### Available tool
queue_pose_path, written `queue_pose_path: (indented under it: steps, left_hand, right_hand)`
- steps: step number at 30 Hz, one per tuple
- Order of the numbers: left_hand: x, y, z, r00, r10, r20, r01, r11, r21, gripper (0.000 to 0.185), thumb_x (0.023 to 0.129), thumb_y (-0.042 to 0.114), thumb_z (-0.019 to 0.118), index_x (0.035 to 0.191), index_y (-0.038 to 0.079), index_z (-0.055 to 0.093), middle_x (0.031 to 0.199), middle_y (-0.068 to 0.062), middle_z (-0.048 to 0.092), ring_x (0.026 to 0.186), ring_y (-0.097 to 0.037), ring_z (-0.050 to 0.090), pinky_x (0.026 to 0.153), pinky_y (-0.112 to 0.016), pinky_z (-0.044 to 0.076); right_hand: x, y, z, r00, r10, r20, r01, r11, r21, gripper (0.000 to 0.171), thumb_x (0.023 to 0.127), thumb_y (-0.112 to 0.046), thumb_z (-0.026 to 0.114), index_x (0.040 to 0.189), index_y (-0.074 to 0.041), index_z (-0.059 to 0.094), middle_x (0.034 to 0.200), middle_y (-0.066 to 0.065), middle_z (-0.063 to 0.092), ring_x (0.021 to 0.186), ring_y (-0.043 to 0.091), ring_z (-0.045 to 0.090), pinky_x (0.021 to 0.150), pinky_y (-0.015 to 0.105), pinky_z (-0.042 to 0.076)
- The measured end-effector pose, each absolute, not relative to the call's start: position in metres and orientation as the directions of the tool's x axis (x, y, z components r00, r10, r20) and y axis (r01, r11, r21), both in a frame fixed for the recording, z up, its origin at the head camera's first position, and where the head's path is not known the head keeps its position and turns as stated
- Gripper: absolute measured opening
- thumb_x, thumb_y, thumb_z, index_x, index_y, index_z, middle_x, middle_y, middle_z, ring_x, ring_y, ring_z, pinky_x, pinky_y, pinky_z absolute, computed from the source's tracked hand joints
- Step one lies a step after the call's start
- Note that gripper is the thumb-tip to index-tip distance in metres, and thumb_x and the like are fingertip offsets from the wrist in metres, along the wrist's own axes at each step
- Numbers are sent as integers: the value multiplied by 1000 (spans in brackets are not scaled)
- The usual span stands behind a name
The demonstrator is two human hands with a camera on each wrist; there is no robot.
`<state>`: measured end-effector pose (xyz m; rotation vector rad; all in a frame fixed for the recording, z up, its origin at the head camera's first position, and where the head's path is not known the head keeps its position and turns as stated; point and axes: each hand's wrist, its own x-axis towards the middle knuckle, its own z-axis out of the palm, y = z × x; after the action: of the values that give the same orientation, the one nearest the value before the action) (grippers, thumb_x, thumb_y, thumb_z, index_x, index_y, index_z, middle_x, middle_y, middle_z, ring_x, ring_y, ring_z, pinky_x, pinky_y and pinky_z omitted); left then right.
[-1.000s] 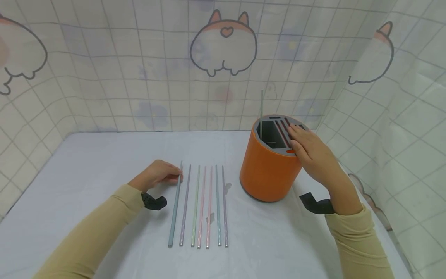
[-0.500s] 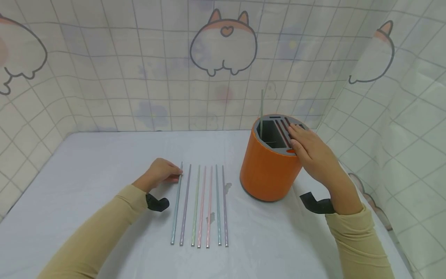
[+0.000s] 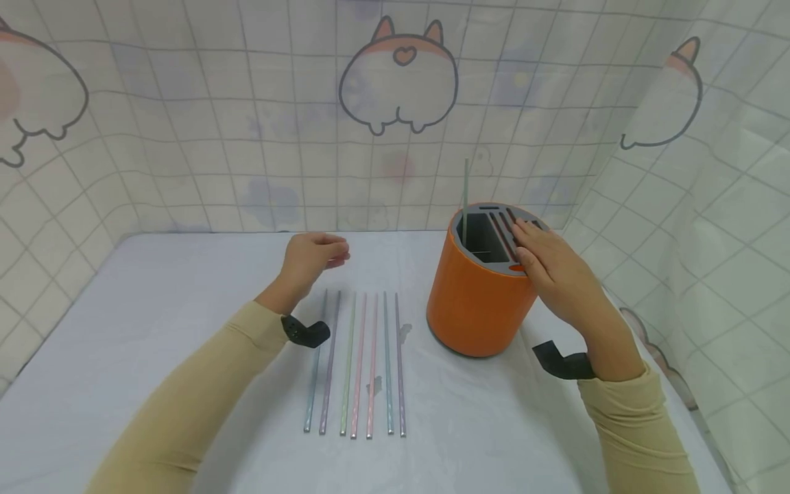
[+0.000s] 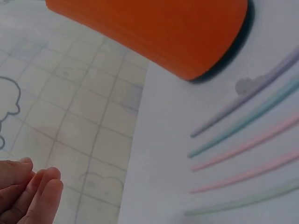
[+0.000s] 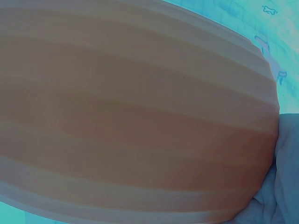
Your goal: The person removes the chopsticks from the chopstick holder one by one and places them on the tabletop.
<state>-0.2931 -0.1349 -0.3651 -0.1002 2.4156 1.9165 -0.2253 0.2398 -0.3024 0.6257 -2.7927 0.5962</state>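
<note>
Several pastel chopsticks lie side by side on the table: a blue one [image 3: 314, 384] at the left, then a purple one [image 3: 329, 374], a green one [image 3: 348, 377], pink ones, and others to the right. My left hand [image 3: 313, 259] is raised above their far ends, its fingers bent together and holding nothing. In the left wrist view that hand [image 4: 32, 193] shows only its fingers. My right hand [image 3: 555, 278] rests on the slotted grey top of an orange utensil holder [image 3: 478, 312], fingers extended. One pale green chopstick [image 3: 465, 189] stands upright in the holder's large compartment.
A white cloth [image 3: 481, 425] covers the table. Behind it and to the right hangs a checked curtain [image 3: 265, 158] with cartoon animal prints. The holder's orange wall [image 5: 140, 116] fills most of the right wrist view.
My left hand has let go of the leftmost blue chopstick, which now lies beside the others. It has moved away toward the back and slightly right. My right hand has stayed on the holder.
</note>
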Motion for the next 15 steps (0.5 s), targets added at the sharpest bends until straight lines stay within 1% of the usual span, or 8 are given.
queue_pose_path:
  steps: [4,8,11,15]
  left_hand:
    - [-298,-113,-352,-1000,-3,-20,-20,184,983,33,97,20,65,123,-1,66,120,-19,68,108,-24,70,97,-29,57]
    - [-303,-91,-342,-998,39,54,59,134,989,32,96,19,67,122,0,67,120,-18,69,109,-26,69,97,-31,57]
    - [-306,-76,-332,-992,76,101,109,121,987,33,96,20,67,123,0,67,121,-16,69,112,-26,68,100,-32,55]
    - [-308,-55,-318,-983,115,140,155,133,979,36,95,25,68,125,4,66,125,-11,68,115,-22,67,103,-31,53]
  right_hand:
    - [-225,240,-302,-887,-358,291,-446,828,-341,51,108,-29,34,152,-3,36,160,19,34,150,38,29,126,54,16]
    - [-225,241,-302,-888,-358,289,-445,828,-341,51,108,-29,34,152,-3,36,160,19,33,150,38,28,126,55,16]
    - [-225,241,-302,-887,-359,289,-446,827,-342,51,108,-29,34,152,-3,36,160,19,33,150,38,28,126,55,16]
    - [-225,240,-302,-886,-362,289,-449,824,-346,51,108,-28,35,152,-3,36,160,19,34,150,38,28,126,53,15]
